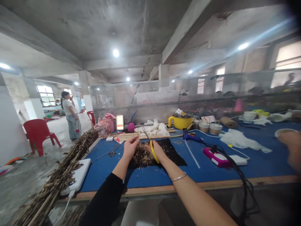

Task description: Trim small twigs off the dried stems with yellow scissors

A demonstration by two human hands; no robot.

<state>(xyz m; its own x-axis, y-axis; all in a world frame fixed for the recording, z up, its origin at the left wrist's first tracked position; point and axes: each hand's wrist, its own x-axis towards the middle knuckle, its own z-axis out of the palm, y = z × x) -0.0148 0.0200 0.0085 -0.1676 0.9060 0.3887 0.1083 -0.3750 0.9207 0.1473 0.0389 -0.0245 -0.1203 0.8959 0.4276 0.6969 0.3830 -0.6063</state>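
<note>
My right hand (158, 152) is closed around scissors (154, 153) with yellow handles. Their thin metal blades point up and to the left, apart at the tips. Beside them my left hand (131, 148) is pinched closed near the blades; whatever its fingertips hold is too small to make out. Under both hands lies a heap of dry brown plant bits (141, 157). The heap rests on a black cloth (175, 153) spread over the blue table (105, 175).
Long dried stalks (63, 166) run along the left edge by a white power bank (77, 177). Behind my hands are wooden sticks (148, 137), a phone (119, 122) and a yellow pot (182, 121). A blue glue gun (191, 137) and magenta box (216, 157) lie right. Another person's hand (293, 147) is blurred.
</note>
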